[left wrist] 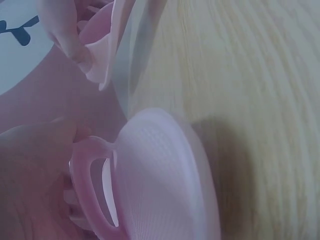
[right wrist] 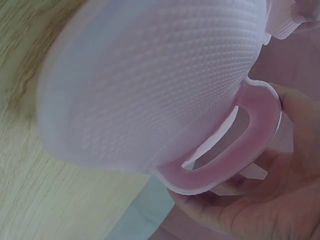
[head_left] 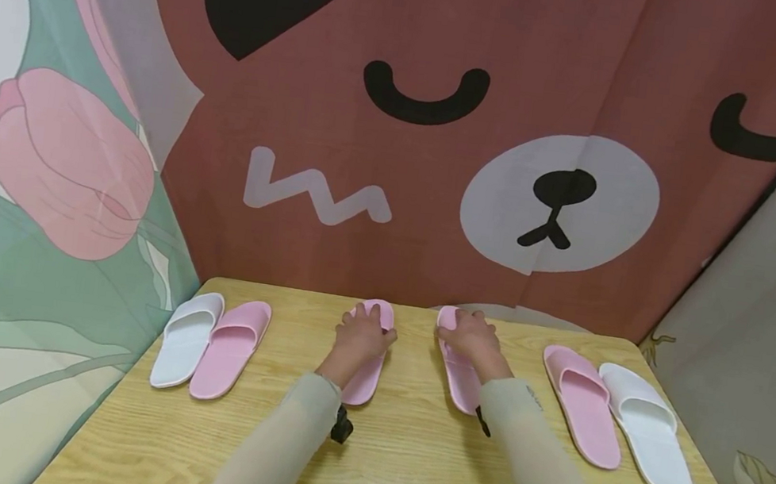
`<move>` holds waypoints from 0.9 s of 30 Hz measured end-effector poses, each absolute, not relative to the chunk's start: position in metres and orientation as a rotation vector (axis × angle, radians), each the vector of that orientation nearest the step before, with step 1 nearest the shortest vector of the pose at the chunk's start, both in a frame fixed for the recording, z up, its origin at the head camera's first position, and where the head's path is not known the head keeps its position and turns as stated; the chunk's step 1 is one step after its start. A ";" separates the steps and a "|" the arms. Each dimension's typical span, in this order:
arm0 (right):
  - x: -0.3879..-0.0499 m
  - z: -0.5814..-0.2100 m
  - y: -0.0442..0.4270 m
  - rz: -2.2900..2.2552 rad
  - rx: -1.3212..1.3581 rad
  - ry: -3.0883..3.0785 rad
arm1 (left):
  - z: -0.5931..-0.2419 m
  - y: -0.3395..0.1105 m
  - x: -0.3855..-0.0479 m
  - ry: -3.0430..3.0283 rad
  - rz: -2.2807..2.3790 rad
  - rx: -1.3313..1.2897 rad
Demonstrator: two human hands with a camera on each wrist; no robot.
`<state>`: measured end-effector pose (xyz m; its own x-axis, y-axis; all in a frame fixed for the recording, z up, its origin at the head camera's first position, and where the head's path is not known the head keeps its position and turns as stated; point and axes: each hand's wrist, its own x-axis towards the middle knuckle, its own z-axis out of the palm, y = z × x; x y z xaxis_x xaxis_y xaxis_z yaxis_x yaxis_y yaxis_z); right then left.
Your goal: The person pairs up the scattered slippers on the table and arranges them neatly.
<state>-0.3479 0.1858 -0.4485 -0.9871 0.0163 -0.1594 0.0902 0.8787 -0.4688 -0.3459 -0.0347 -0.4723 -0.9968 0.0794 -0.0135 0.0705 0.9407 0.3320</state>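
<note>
My left hand (head_left: 358, 341) grips a pink slipper (head_left: 363, 385) around its strap, near the back of the table. To the right, my right hand (head_left: 474, 340) grips a second pink slipper (head_left: 463, 388) in the same way. Both toes point toward the back wall. In the left wrist view the textured sole (left wrist: 160, 175) stands off the wood, with a shadow beside it. The right wrist view shows the fingers (right wrist: 210, 210) curled about the strap (right wrist: 225, 170). Palms and some fingertips are hidden.
On the wooden table (head_left: 405, 468), a white slipper (head_left: 185, 347) and a pink slipper (head_left: 227, 355) lie at the left. Another pink slipper (head_left: 586, 420) and white slipper (head_left: 655, 448) lie at the right. A bear-print curtain (head_left: 425, 166) hangs behind the table.
</note>
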 end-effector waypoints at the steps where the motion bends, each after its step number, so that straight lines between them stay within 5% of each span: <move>1: -0.348 -0.449 0.185 -0.732 0.081 2.899 | -0.473 -0.035 -0.346 3.068 0.523 0.115; 27: -0.352 -0.455 0.166 -0.743 0.097 2.896 | -0.478 -0.024 -0.351 3.069 0.524 0.125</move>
<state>-0.3525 0.1664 -0.4552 -0.9867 0.0255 -0.1608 0.0998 0.8752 -0.4735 -0.3513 -0.0239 -0.4785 -0.9964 0.0835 -0.0119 0.0748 0.9402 0.3324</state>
